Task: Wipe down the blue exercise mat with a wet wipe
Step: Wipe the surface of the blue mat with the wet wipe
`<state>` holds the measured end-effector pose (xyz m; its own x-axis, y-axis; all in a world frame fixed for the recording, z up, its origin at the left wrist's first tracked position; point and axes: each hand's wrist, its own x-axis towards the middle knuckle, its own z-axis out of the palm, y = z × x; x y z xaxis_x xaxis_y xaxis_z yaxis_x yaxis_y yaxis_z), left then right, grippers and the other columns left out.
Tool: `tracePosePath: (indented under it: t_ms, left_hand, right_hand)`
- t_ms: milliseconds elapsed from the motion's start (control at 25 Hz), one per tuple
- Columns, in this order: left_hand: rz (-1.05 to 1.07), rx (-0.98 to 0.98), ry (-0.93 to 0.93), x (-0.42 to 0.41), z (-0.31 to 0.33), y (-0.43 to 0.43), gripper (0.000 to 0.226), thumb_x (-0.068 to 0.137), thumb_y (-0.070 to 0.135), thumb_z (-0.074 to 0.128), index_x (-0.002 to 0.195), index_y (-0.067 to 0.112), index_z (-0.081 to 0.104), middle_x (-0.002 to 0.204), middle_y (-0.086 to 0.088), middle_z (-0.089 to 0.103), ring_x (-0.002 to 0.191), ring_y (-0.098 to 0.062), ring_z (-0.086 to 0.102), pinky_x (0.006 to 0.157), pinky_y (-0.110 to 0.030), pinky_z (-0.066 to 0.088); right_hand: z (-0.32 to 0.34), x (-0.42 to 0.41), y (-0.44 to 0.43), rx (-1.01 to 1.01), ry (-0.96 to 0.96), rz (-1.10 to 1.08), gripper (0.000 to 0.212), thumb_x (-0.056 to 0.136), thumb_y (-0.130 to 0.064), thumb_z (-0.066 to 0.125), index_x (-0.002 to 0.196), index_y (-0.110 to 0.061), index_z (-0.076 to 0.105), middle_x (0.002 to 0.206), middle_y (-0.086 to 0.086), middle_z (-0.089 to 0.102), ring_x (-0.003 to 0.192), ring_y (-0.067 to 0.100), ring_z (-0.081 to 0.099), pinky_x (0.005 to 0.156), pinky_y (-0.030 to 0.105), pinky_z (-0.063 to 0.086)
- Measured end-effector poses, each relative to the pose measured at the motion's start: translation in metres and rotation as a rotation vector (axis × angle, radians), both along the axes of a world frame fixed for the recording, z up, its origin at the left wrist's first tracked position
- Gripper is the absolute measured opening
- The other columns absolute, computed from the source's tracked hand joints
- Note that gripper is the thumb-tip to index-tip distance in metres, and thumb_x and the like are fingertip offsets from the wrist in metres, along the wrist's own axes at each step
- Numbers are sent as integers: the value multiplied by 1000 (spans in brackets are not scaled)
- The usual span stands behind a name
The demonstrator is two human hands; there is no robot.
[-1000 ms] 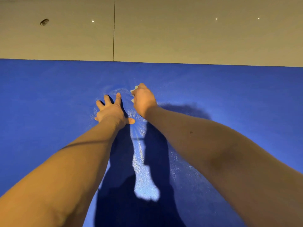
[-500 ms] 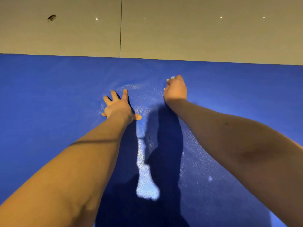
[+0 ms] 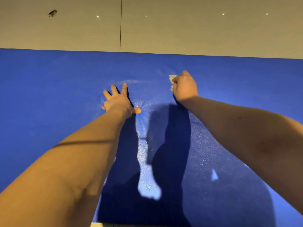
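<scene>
Now: right hand (image 3: 186, 87) on the blue exercise mat (image 3: 49, 95), near the mat's far edge. Its grip is closed in a fist round a bunched wet wipe (image 3: 172, 78); only a white tuft shows at the thumb side. Left hand (image 3: 118, 102) lies flat on the mat, fingers spread, holding nothing. The mat puckers in rays around its palm.

Risks, as I judge them: the wad is small, so strokes may leave unwiped strips; if the braced palm lifts, the mat may drag and crease.

The mat's long axis runs left to right, along its far edge, with floor (image 3: 180, 30) beyond. The wipe has no clear axis; its tuft points toward the left hand.
</scene>
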<state>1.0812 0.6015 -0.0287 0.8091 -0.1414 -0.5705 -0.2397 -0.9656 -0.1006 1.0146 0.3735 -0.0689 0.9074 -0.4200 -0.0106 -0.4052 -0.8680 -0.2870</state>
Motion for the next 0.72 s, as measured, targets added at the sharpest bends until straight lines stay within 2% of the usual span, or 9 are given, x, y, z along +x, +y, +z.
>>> tracePosePath:
  t_ms: [80, 120, 200, 320, 440, 560, 640, 720]
  left_hand:
    - [9, -7, 1, 0, 0, 0, 128, 71, 72, 75, 158, 39, -12, 165, -3, -6, 151, -40, -1, 103, -58, 46]
    - [15, -10, 3, 0, 0, -1, 129, 70, 72, 76, 158, 39, -12, 165, -3, -6, 151, -40, -2, 103, -58, 46]
    - [26, -18, 9, 1, 0, -3, 130, 70, 70, 78, 159, 39, -11, 165, -4, -5, 150, -41, -1, 103, -59, 46]
    - [40, -32, -5, 0, -2, -1, 129, 69, 70, 79, 159, 39, -10, 164, -4, -2, 149, -40, 3, 103, -59, 45]
    - [53, -76, -15, -5, -5, 4, 125, 72, 70, 76, 159, 38, -7, 166, 0, -7, 152, -37, -3, 108, -61, 40]
    - [61, -91, -8, -8, -4, 6, 120, 76, 71, 72, 160, 38, -7, 167, 2, -13, 153, -34, -10, 111, -62, 36]
    - [52, -89, 1, -10, -2, 9, 117, 77, 72, 69, 160, 37, -6, 167, 2, -13, 153, -34, -10, 111, -61, 36]
    - [38, -116, -7, -13, -3, 13, 111, 80, 71, 67, 160, 36, -1, 167, 1, -8, 153, -34, -6, 112, -61, 35]
  right_hand:
    - [-4, -9, -10, 87, -23, -126, 20, 94, 0, 46, 97, -2, 66, 124, 13, 57, 108, 24, 60, 83, 22, 44]
    - [-6, -7, -5, 161, -55, -190, 17, 93, 1, 47, 95, -5, 63, 125, 14, 57, 111, 27, 60, 88, 28, 48]
    - [-10, 5, 18, 241, -95, -278, 18, 93, -1, 51, 105, -7, 64, 127, 14, 57, 115, 29, 58, 95, 34, 48]
    - [-18, 23, 71, 251, -60, -134, 28, 97, -5, 51, 121, -4, 64, 132, 11, 53, 121, 25, 54, 96, 26, 42]
    - [-23, 23, 104, 210, -62, 52, 27, 99, -6, 50, 121, -6, 65, 132, 10, 50, 121, 24, 52, 95, 22, 40]
    - [-18, 17, 85, 165, -48, 146, 23, 96, -5, 53, 113, -5, 67, 125, 15, 54, 115, 28, 56, 97, 35, 48]
    - [-15, 4, 53, 96, -39, 87, 20, 92, -6, 53, 104, -10, 68, 120, 14, 59, 108, 27, 59, 92, 40, 51]
    - [-20, -13, 23, 61, -57, -12, 23, 90, -2, 54, 103, -10, 71, 118, 14, 60, 110, 29, 57, 92, 40, 51]
